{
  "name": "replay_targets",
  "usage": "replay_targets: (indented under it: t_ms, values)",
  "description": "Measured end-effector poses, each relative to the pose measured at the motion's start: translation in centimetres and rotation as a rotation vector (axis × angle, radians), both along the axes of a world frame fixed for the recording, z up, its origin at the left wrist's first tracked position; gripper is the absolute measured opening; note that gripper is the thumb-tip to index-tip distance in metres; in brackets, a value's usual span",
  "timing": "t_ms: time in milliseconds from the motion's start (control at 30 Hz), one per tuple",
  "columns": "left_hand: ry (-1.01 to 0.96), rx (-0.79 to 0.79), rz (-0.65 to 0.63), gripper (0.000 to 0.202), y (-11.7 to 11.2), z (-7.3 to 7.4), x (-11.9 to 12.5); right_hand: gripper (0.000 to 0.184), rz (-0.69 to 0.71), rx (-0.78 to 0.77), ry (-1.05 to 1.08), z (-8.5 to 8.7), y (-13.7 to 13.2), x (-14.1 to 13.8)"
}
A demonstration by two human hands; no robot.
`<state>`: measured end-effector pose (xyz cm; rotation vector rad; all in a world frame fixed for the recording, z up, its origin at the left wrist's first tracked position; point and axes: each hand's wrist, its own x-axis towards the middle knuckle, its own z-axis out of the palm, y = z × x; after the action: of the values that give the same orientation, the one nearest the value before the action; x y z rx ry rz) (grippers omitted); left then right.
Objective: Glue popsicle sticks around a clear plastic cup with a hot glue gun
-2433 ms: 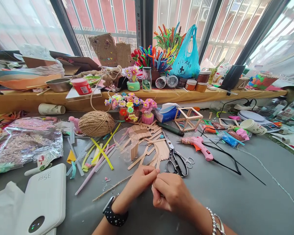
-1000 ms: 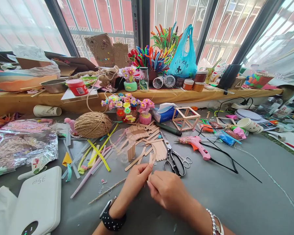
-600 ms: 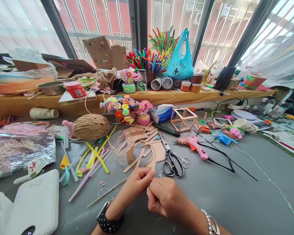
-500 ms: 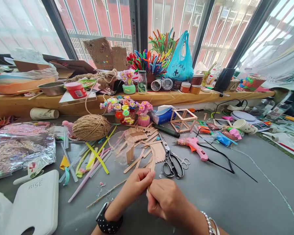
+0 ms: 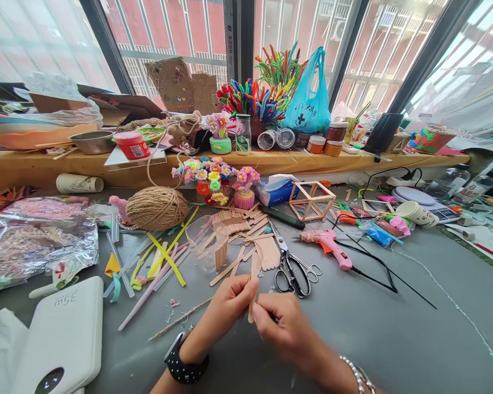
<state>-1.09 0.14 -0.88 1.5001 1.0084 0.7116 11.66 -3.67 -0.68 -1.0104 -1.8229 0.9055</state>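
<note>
The left hand (image 5: 230, 298) pinches a flat, pale wooden stick (image 5: 251, 316) between its fingers. The right hand (image 5: 282, 322), fingers curled, touches its lower end (whether gripping, I cannot tell).

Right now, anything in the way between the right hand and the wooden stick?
Nothing visible. The right hand is at the near end of the wooden stick, fingertips seeming to touch it. The left hand pinches the stick farther up. The scissors lie beyond the hands, not between.
</note>
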Motion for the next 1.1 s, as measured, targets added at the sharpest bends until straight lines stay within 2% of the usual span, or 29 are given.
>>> replay_targets:
  t_ms: [67, 133, 300, 467, 600, 800, 1100]
  values:
    - [0.009, 0.032, 0.052, 0.041, 0.1, 0.0, -0.1, 0.036, 0.063, -0.137, 0.031, 0.5, 0.4, 0.7]
    - [0.028, 0.047, 0.113, 0.039, 0.2, 0.0, -0.2, 0.039, 0.042, -0.177, -0.001, 0.9, 0.6, 1.5]
    - [0.176, 0.208, 0.222, 0.036, 0.4, -0.3, -0.3, 0.012, 0.055, -0.040, -0.264, 1.3, 0.4, 2.0]
    - [0.410, 0.412, 0.332, 0.034, 0.4, -0.9, 0.1, 0.010, 0.004, 0.110, -0.453, 0.2, 0.3, 1.4]
    - [0.532, 0.495, 0.376, 0.032, 0.1, -1.3, 0.2, 0.014, -0.056, 0.239, -0.594, -0.8, 0.6, 1.1]
    - [0.576, 0.481, 0.427, 0.032, 0.1, -1.4, 0.3, 0.017, -0.141, 0.410, -0.683, -1.9, 0.4, 0.6]
    - [0.552, 0.409, 0.326, 0.032, 0.8, -1.1, 0.4, 0.023, -0.313, 0.501, -0.672, -2.8, 0.1, -0.6]
